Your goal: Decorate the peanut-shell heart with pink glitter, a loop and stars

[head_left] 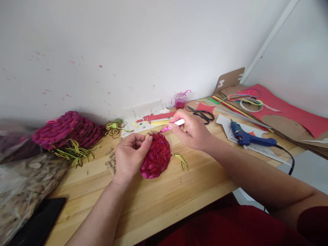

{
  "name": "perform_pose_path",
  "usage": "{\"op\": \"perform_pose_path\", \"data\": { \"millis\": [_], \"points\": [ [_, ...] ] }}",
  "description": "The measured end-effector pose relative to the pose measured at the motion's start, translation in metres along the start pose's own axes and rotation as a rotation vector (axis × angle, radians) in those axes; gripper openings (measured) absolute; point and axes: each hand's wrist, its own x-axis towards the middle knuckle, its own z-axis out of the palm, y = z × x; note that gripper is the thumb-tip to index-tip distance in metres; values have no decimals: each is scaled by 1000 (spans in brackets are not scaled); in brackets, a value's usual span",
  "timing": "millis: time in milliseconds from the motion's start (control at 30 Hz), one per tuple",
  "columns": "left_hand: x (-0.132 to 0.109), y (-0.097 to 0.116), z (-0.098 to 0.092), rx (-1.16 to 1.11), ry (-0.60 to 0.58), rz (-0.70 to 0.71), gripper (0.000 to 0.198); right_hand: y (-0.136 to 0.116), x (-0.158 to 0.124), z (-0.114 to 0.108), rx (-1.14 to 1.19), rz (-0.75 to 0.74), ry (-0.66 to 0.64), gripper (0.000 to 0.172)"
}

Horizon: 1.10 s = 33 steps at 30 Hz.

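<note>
My left hand point(132, 155) grips the upper left edge of a round red disc point(156, 157) covered with magenta-painted peanut shells. An unpainted tan shell point(153, 132) shows at the disc's top, by my thumb. My right hand point(191, 130) is closed around a paintbrush point(177, 124) with a white handle. Its pink-stained tip touches or nearly touches the disc's top edge; I cannot tell which. Yellow-green strings point(182, 162) stick out at the disc's right. Loose peanut shells point(110, 160) lie on the table just left of my left hand.
Finished-looking magenta discs point(64, 130) are stacked at the left, beside a bag of peanut shells point(30, 184) and a black flat object point(38, 222). A cup of pink paint point(180, 100) stands by the wall. Scissors point(203, 114), a blue glue gun point(249, 136) and red card point(289, 109) lie right.
</note>
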Motion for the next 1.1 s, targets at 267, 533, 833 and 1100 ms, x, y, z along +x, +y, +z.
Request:
{"op": "perform_pose_path", "data": {
  "millis": [267,533,833,1100],
  "points": [
    [0,0,1,0,12,3,31,-8,0,-2,-12,-47,-37,8],
    [3,-1,0,-76,12,-80,34,-9,-1,-4,-28,-150,-73,8],
    [5,-6,-1,-98,-7,-109,36,-6,0,-4,-61,-181,-96,9],
    [7,-10,-2,-130,-13,-113,38,2,4,-7,26,40,-17,10]
  ]
}}
